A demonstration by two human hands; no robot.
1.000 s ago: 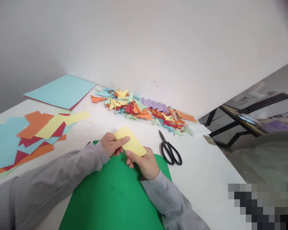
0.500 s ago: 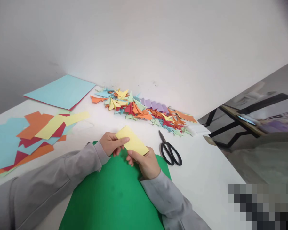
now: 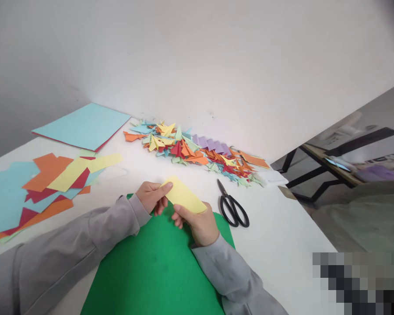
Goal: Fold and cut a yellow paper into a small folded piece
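A yellow piece of paper [image 3: 185, 196] is held in the air between both hands, over the far edge of a green sheet [image 3: 157, 267]. My left hand [image 3: 151, 197] pinches its left end, thumb on top. Gripping the lower right end is my right hand [image 3: 200, 221], its thumb lying across the near edge. The fingers beneath the paper are partly hidden. To the right of my right hand lie black-handled scissors [image 3: 232, 205], blades pointing away from me.
Loose coloured paper pieces [image 3: 62, 173] overlap on the left of the white table [image 3: 269, 245]. A light blue sheet [image 3: 85, 124] lies behind them. Small folded paper shapes [image 3: 184, 146] are heaped along the wall, with an orange paper stack [image 3: 255, 160] at their right end.
The yellow paper has shifted slightly right and now looks narrower and more slanted at its left end. The left thumb has slid a little left. Both arms stay nearly in place.
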